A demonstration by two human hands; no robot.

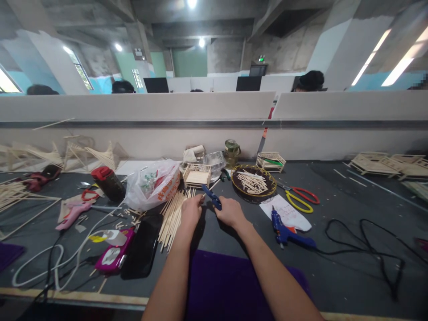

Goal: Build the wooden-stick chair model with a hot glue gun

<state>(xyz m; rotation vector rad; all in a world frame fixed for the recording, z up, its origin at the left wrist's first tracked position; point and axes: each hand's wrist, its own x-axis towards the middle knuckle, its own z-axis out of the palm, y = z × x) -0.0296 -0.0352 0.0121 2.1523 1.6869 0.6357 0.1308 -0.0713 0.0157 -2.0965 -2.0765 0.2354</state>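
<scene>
My left hand (191,210) is closed around a thin wooden stick (216,183), which slants up and away to the right. Fingers of my right hand (231,211) wrap the blue handles of a hand tool that looks like pliers (211,197). The tool lies close to the stick; whether its jaws touch the stick I cannot tell. Many loose wooden sticks (170,220) lie beside and under my left forearm. Beyond my hands stands a small wooden stick frame (197,175). A round basket (235,189) of short sticks sits ahead of my right hand.
Left are a plastic bag (142,187), a dark bottle with red lid (112,185), a black phone (142,245) and a pink glue gun (72,217). Right are a blue glue gun (284,229) with its cord, scissors (299,200) and paper (287,211). A partition (133,107) stands behind.
</scene>
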